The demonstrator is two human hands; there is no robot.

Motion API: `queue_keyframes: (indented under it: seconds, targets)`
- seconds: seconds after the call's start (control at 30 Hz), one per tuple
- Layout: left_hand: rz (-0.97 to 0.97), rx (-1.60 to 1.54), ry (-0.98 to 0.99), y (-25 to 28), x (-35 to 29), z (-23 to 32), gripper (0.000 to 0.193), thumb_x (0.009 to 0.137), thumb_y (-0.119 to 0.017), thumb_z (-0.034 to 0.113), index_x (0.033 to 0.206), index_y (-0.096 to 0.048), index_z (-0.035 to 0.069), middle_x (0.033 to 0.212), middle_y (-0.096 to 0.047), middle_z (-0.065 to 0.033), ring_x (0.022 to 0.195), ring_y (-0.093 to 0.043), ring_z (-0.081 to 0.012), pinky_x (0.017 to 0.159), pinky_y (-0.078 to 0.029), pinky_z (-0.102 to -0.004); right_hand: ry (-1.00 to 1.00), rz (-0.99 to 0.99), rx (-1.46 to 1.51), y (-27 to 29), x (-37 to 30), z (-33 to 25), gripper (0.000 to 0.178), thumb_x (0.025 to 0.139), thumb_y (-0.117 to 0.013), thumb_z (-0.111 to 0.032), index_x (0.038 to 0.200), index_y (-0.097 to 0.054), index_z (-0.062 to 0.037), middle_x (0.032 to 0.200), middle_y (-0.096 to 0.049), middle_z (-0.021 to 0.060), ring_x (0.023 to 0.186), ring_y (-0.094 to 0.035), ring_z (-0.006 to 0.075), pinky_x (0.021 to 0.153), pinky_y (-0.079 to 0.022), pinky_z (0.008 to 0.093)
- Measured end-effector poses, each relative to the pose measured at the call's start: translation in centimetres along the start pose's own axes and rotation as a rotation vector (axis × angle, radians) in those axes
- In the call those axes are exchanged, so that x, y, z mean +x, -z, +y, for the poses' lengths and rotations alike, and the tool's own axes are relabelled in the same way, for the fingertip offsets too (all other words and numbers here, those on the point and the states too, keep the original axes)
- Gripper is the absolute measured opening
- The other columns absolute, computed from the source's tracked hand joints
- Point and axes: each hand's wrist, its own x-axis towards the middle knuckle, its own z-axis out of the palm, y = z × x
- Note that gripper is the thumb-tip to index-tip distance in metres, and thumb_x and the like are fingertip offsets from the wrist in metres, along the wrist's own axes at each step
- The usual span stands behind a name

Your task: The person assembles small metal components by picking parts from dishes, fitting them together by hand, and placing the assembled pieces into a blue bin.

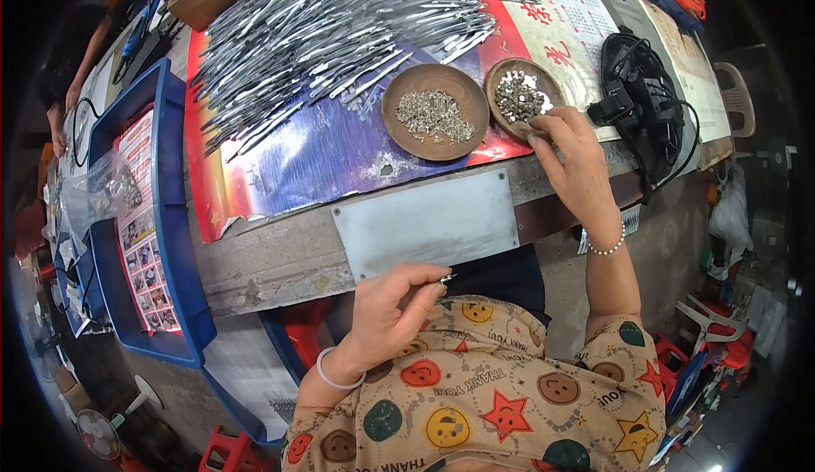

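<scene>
Head view: left hand [386, 306] pinches small silvery metal part [446, 278], near side. Right hand [579, 165] at near-right rim of small round brown wooden bowl [491, 90], can't tell if gripping. Likely picking step; next move calls for single-piece pinch.

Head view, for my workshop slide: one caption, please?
Left hand pinches a small silvery piece, right hand at the edge of the smaller bowl.
</scene>
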Motion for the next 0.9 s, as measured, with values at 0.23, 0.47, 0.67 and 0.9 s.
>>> queue_keyframes:
  seconds: [0.23,0.47,0.67,0.9]
  targets:
    - [0.004,-0.011,0.046,-0.6,0.1,-0.5,0.013,0.087,-0.059,-0.005,0.101,-0.062,-0.005,0.084,-0.067,-0.0084,0.073,-0.065,-0.0102,0.063,-0.051,-0.0209,0.023,-0.107,-0.137,-0.2,0.3,0.4,0.021,0.079,-0.068,-0.013,0.097,-0.061,-0.0032,0.095,-0.055,0.0084,0.094,-0.054,0.0264,0.08,-0.039,0.0385]
    - [-0.007,-0.055,0.085,-0.9,0.8,-0.4,0.013,0.087,-0.059,-0.005,0.101,-0.062,-0.005,0.085,-0.067,-0.0083,0.072,-0.063,-0.0081,0.06,-0.049,-0.0191,0.062,-0.136,-0.093,0.4,0.3,0.9,0.024,0.075,-0.07,-0.009,0.094,-0.059,-0.0035,0.095,-0.055,0.0092,0.094,-0.053,0.0276,0.08,-0.038,0.0384]
    - [0.029,-0.21,0.162,-1.1,0.4,-0.5,0.015,0.09,-0.059,-0.001,0.104,-0.062,-0.003,0.088,-0.067,-0.0071,0.076,-0.063,-0.0079,0.061,-0.048,-0.0193,0.041,-0.188,-0.004,0.8,0.8,0.6,0.019,0.075,-0.068,-0.005,0.088,-0.055,-0.0035,0.088,-0.054,0.0108,0.088,-0.052,0.0297,0.079,-0.038,0.0387]
    - [0.079,-0.481,0.209,-1.0,0.6,-0.3,0.021,0.094,-0.055,0.002,0.114,-0.059,-0.003,0.094,-0.06,-0.002,0.076,-0.052,-0.0048,0.067,-0.043,-0.018,0.116,-0.222,0.472,1.1,-1.5,-4.7,0.019,0.07,-0.073,-0.003,0.081,-0.058,-0.0027,0.077,-0.059,0.0085,0.07,-0.056,0.0261,0.064,-0.045,0.0342]
